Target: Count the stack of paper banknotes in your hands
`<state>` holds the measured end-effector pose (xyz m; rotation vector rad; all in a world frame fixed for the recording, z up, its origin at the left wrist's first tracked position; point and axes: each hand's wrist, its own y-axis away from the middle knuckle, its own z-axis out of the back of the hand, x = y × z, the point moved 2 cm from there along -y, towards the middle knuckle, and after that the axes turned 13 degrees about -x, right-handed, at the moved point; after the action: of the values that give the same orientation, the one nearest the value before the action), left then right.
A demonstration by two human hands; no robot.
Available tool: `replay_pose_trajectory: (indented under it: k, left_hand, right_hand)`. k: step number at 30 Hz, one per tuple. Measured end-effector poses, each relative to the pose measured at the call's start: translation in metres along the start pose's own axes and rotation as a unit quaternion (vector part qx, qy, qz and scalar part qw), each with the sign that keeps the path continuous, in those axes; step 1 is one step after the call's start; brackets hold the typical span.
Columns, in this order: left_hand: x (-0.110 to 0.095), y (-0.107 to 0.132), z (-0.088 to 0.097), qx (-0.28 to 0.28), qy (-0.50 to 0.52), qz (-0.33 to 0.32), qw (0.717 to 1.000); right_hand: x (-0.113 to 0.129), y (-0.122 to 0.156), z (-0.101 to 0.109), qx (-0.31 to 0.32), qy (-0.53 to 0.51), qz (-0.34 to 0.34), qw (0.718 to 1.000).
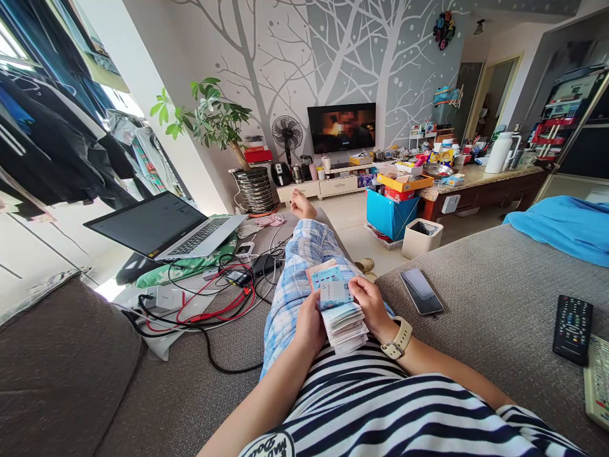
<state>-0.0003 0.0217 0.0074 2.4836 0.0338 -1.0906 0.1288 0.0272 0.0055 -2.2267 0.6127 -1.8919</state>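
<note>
Striped shirt (409, 406), left fingers (314, 301) and right fingers (360, 287) pinched on paper stack (346, 327) edges, open sofa (490, 298) around phone (421, 292)

A pale wall (271, 38) with painted tree trunks and bare branches, partly on grey, runs across the back of the room, a colourful clock (444, 30) high on its right side. Before it stands a low white cabinet (339, 186) below a television (341, 127). Daylight comes through a window (8, 47) at the far left, beside a white pillar (162, 82). A reddish-brown counter (480, 195) stands on the pale, glossy floor (346, 219) to the right, near an open doorway (498, 86). A grey-brown fabric sofa (495, 311) fills the foreground.
</note>
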Motion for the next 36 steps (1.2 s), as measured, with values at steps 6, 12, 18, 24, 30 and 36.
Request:
replay_pose_trajectory:
  k: [6,12,18,24,30,36]
  left_hand:
    - [0.0003,-0.0018,0.0002,0.014,-0.007,-0.001,1.0]
    - [0.0009,-0.0023,0.0002,0.023,-0.011,0.007,1.0]
    - [0.0001,-0.001,-0.0011,0.033,-0.016,0.001,0.999]
    - [-0.0001,-0.0016,-0.0011,0.041,-0.018,0.004,0.999]
    - [-0.0012,0.0005,-0.0019,0.016,-0.01,0.02,1.0]
    - [-0.0023,0.0036,-0.0034,-0.002,0.0,0.03,1.0]
  right_hand:
    - [0.0013,0.0,0.0002,0.004,0.004,-0.001,1.0]
    - [0.0024,0.0005,-0.0001,0.012,-0.003,-0.003,1.0]
    - [0.0006,0.0005,-0.0002,0.012,-0.008,0.003,1.0]
    - [0.0017,0.0006,-0.0002,0.014,-0.001,-0.004,1.0]
    - [-0.0013,-0.0017,-0.0012,0.018,-0.025,-0.013,0.999]
    - [-0.0048,-0.004,-0.003,0.022,-0.02,-0.023,0.999]
